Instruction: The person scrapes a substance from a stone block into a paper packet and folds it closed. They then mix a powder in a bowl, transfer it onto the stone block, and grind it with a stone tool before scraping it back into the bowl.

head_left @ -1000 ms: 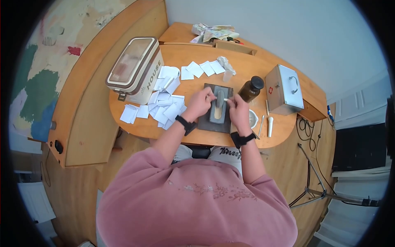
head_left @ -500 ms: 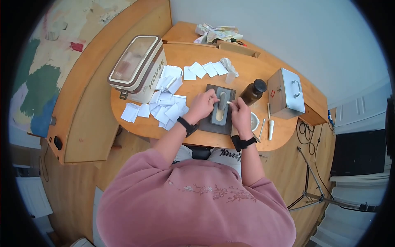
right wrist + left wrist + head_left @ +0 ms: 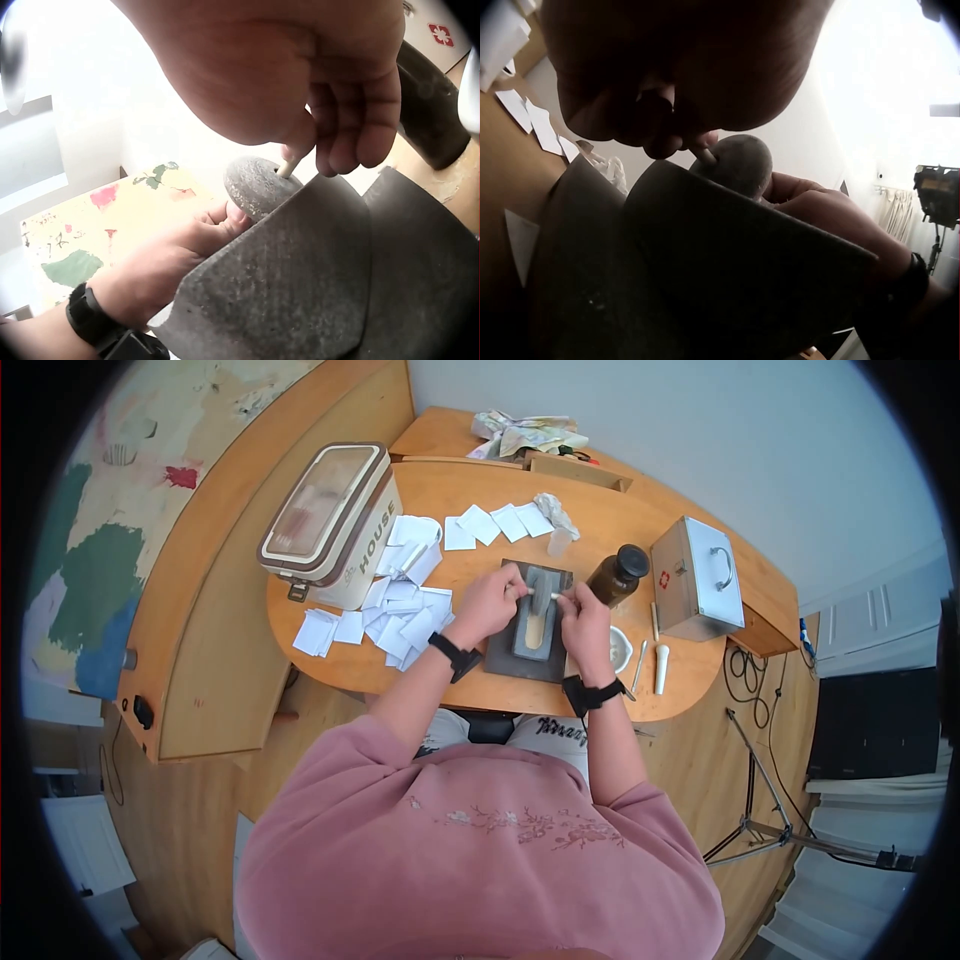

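A grey stone grinding wheel stands upright in the boat-shaped grinding trough, which sits on a dark board. Beige powder lines the near part of the groove. A thin pale axle runs through the wheel. My left hand pinches the axle's left end, and my right hand pinches the right end. In the right wrist view, the wheel shows above the trough wall; its lower part is hidden.
Left of the trough lie many white paper squares and a lidded HOUSE box. To the right stand a brown jar, a white mortar, a pestle and a silver case. A small clear cup is farther back.
Both hands keep their hold on the axle. Over the last half second the wheel has rolled slightly away from the body along the trough, and it now looks blurred.
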`<state>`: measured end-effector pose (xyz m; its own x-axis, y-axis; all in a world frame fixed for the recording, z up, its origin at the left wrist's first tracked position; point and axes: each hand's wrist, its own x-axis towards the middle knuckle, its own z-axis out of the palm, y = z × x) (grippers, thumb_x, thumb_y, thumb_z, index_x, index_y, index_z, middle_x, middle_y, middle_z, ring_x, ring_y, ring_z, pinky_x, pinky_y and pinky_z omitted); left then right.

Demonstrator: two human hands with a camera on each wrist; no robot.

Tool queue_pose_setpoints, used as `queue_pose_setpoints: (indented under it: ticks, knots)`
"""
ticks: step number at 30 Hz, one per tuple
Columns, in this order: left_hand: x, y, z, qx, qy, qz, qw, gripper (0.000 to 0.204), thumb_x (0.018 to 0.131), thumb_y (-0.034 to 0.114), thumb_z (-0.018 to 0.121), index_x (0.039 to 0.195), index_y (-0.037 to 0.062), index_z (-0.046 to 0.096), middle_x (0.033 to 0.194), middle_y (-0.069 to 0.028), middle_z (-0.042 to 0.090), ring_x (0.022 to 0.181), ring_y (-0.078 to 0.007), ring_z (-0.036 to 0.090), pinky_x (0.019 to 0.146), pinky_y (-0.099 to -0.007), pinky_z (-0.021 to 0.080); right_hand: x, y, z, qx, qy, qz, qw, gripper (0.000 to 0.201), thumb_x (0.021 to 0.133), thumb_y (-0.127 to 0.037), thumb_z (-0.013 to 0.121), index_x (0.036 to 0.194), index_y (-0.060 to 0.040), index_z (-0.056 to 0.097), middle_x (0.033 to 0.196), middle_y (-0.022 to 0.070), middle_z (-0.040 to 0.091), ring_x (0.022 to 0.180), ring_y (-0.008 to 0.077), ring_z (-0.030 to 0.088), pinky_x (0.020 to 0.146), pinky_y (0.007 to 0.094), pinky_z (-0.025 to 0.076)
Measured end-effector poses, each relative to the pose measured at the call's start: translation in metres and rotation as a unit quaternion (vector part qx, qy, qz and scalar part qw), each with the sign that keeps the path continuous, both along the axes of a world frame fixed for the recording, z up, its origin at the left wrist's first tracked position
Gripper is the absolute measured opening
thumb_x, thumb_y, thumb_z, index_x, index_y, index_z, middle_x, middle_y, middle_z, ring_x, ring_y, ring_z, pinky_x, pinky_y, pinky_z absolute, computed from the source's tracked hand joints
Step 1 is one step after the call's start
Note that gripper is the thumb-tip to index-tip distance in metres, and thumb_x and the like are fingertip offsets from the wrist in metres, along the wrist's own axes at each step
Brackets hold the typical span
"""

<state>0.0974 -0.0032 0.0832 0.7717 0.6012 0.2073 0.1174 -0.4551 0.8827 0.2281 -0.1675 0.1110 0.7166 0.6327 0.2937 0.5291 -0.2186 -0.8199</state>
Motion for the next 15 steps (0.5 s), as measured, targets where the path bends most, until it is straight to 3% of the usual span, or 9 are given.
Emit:
queue_pose_setpoints:
  ticks: [2, 5, 11, 15]
  knots:
    - [-0.014, -0.011, -0.003, -0.005, -0.008, -0.012, 1.000, 0.006, 0.105, 0.010, 0.069, 0.102, 0.0046, 0.068, 0.097, -0.0176, 0.081, 0.094, -0.0451, 0.076, 0.079, -0.0528, 0.058, -0.012, -0.018, 0.000, -0.051, 0.002, 0.014, 0.999, 0.011, 0.102, -0.004, 0.073, 0.100, 0.0030, 0.066, 0.096, 0.0274, 0.076, 0.092, 0.0504, 0.074, 0.076, 0.0498, 0.059]
    - [-0.037, -0.032, 0.007, -0.004, 0.029, -0.004, 1.000, 0.008, 0.104, 0.008, 0.069, 0.100, 0.0042, 0.065, 0.094, -0.0188, 0.078, 0.091, -0.0468, 0.075, 0.076, -0.0538, 0.056, -0.036, -0.034, -0.001, -0.037, 0.015, 0.001, 0.999, 0.013, 0.103, -0.005, 0.074, 0.100, 0.0022, 0.063, 0.096, 0.0273, 0.076, 0.093, 0.0507, 0.074, 0.076, 0.0503, 0.058]
    - [0.000, -0.010, -0.002, -0.002, -0.026, 0.025, 0.999, 0.007, 0.106, 0.008, 0.068, 0.100, 0.0047, 0.065, 0.096, -0.0175, 0.080, 0.093, -0.0468, 0.075, 0.077, -0.0548, 0.057, 0.001, -0.003, -0.012, 0.008, 0.000, 0.008, 1.000, 0.012, 0.103, -0.003, 0.073, 0.099, 0.0036, 0.064, 0.092, 0.0274, 0.075, 0.089, 0.0502, 0.073, 0.076, 0.0484, 0.058]
    - [0.003, -0.003, 0.012, 0.041, 0.019, 0.011, 0.999, 0.007, 0.106, 0.008, 0.067, 0.100, 0.0049, 0.064, 0.098, -0.0165, 0.082, 0.094, -0.0462, 0.076, 0.078, -0.0549, 0.058, 0.007, -0.003, -0.007, -0.013, 0.025, 0.015, 0.999, 0.012, 0.102, -0.004, 0.075, 0.100, 0.0031, 0.066, 0.090, 0.0261, 0.075, 0.087, 0.0472, 0.074, 0.075, 0.0472, 0.058]
